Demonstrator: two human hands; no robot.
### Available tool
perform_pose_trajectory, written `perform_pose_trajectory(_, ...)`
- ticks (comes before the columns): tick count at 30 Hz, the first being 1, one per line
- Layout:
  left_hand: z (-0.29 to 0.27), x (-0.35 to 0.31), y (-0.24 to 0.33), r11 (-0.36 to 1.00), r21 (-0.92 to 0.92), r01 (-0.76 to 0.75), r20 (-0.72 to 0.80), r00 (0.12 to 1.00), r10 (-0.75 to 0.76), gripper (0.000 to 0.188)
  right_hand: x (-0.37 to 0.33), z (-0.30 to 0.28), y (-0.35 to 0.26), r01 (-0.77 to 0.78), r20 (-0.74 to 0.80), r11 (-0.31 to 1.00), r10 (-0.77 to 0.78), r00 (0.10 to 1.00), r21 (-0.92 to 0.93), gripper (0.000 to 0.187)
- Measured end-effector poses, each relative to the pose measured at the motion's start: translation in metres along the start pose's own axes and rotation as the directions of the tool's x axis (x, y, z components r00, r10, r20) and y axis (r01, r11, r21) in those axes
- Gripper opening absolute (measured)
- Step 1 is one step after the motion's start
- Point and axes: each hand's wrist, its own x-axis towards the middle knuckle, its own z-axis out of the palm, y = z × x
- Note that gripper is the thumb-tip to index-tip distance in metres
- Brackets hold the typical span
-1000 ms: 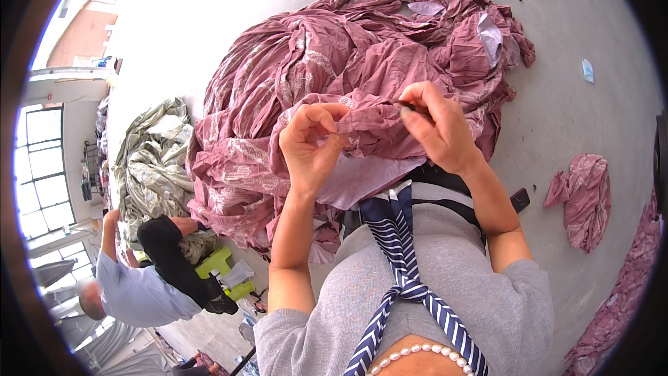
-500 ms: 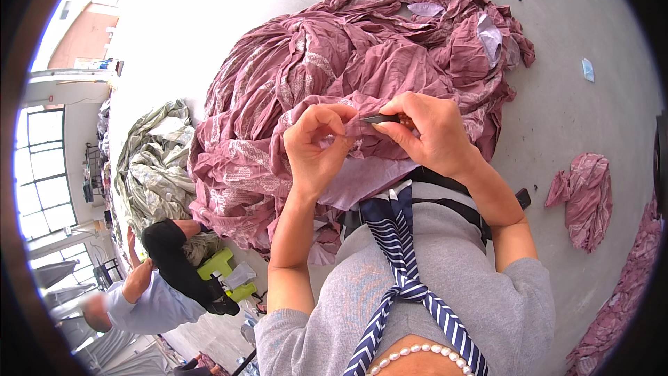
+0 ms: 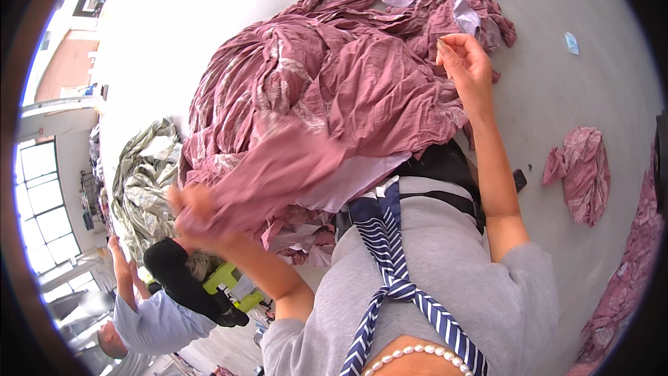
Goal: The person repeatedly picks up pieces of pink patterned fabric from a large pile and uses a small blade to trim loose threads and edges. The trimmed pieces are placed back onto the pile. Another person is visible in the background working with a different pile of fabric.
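A large heap of dusty-pink patterned fabric (image 3: 376, 97) lies in front of me, with a paler lilac underside showing near my lap. My left hand (image 3: 195, 212), blurred by motion, is closed on an edge of this fabric, and a stretched, smeared length of it hangs between the hand and the heap. My right hand (image 3: 465, 63) is raised over the heap's right side, apart from the length in my left hand. Its fingers are curled in with the thumb against them. Whatever they hold, if anything, is hidden.
At left, a person (image 3: 160, 320) in a light blue shirt sits by a greenish fabric heap (image 3: 142, 181) and a lime-green stool (image 3: 223, 277). On the floor at right lie a pink bundle (image 3: 586, 174), a small pale-blue piece (image 3: 571, 44) and a small dark object (image 3: 519, 180).
My hands have parted. The left swept down and left, pulling fabric along; the right moved up and right. The small dark-bladed cutter seen in my right hand no longer shows.
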Motion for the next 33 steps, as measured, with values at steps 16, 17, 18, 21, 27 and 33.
perform_pose_trajectory(16, 0.057, -0.018, -0.095, 0.09, 0.96, -0.267, 0.243, 0.945, 0.218, 0.016, -0.006, -0.103, 0.137, -0.326, -0.08, 0.809, 0.33, 0.94, -0.49, 0.033)
perform_pose_trajectory(17, 0.068, -0.022, -0.115, 0.076, 0.922, -0.38, 0.377, 0.925, 0.054, 0.02, -0.011, -0.108, 0.141, -0.331, -0.098, 0.784, 0.33, 0.939, -0.525, 0.037)
perform_pose_trajectory(18, 0.083, -0.022, -0.136, 0.181, 0.859, -0.478, 0.491, 0.87, -0.033, 0.025, -0.018, -0.112, 0.143, -0.358, -0.122, 0.757, 0.351, 0.928, -0.547, 0.038)
perform_pose_trajectory(21, 0.105, -0.026, -0.16, 0.347, 0.822, -0.451, 0.543, 0.804, -0.241, 0.028, -0.047, -0.118, 0.148, -0.466, -0.179, 0.703, 0.444, 0.878, -0.537, 0.041)
perform_pose_trajectory(27, 0.115, -0.042, -0.163, 0.407, 0.805, -0.432, 0.592, 0.632, -0.5, 0.031, -0.103, -0.088, 0.098, -0.307, 0.118, 0.891, 0.363, 0.924, -0.334, 0.019)
perform_pose_trajectory(33, 0.099, -0.052, -0.203, 0.304, 0.815, -0.494, 0.575, 0.624, -0.53, 0.021, -0.109, -0.057, 0.055, -0.159, 0.284, 0.929, 0.26, 0.923, -0.335, 0.027)
